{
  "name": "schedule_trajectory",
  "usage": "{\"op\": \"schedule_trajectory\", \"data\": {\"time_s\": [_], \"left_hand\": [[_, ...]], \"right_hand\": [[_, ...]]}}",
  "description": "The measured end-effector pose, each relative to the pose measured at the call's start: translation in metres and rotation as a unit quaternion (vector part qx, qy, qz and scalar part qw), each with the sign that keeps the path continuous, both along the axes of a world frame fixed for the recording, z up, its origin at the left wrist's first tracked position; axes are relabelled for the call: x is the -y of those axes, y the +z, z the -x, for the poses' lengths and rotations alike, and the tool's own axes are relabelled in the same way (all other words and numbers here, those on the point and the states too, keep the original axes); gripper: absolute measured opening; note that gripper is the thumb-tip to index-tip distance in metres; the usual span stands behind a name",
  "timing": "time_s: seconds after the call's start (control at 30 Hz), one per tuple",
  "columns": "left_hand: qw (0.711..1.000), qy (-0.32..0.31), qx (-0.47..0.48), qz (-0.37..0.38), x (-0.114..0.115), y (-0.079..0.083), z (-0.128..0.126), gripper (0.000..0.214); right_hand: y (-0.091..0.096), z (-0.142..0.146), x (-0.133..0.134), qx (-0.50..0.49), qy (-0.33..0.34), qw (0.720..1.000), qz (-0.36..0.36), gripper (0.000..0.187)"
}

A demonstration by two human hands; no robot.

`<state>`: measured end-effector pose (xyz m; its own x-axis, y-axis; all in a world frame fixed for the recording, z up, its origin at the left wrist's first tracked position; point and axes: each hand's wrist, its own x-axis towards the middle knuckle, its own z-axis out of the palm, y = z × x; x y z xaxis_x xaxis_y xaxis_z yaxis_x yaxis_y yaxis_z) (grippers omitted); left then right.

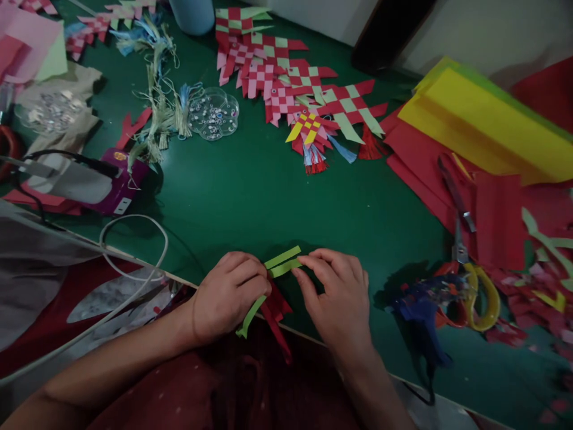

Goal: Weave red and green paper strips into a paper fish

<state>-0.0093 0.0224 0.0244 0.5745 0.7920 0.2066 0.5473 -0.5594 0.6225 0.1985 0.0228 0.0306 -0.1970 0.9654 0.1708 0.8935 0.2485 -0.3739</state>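
Observation:
At the near edge of the green table, my left hand (235, 295) is closed around a bunch of paper strips. Green strips (283, 257) stick out to its right, and another green end hangs below the hand. Red strips (274, 307) hang down between my two hands. With thumb and forefinger, my right hand (338, 292) pinches the end of the lower green strip. Where the red and green strips meet is hidden behind my left fingers.
Woven paper fish (282, 89) lie in a pile at the back, beside a clear bead case (213, 113) and tassels (156, 89). Scissors (481, 298), paper scraps and yellow paper sheets (483, 119) are at right. A purple box (120, 182) and a looped white cable (165, 239) are at left.

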Motion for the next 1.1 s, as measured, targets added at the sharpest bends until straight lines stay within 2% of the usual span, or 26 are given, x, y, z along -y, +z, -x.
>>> {"op": "schedule_trajectory", "data": {"time_s": [0.17, 0.4, 0.63, 0.87, 1.1], "left_hand": [[1.0, 0.002, 0.0, -0.003, 0.001, -0.001, 0.0, 0.023], [1.0, 0.011, -0.009, -0.003, 0.002, -0.003, 0.0, 0.022], [1.0, 0.009, -0.001, -0.003, 0.001, -0.003, 0.0, 0.02], [1.0, 0.001, 0.0, 0.007, 0.002, -0.004, 0.001, 0.022], [1.0, 0.007, -0.009, 0.0, 0.002, -0.004, 0.002, 0.022]], "right_hand": [[-0.001, -0.002, -0.003, -0.01, 0.004, 1.0, -0.008, 0.008], [0.002, -0.001, -0.007, 0.02, 0.036, 0.999, 0.035, 0.013], [-0.003, -0.005, -0.004, -0.038, 0.086, 0.995, -0.011, 0.011], [0.0, -0.007, -0.002, -0.033, 0.119, 0.991, -0.055, 0.024], [0.001, -0.013, 0.014, -0.008, 0.139, 0.99, -0.02, 0.023]]}}
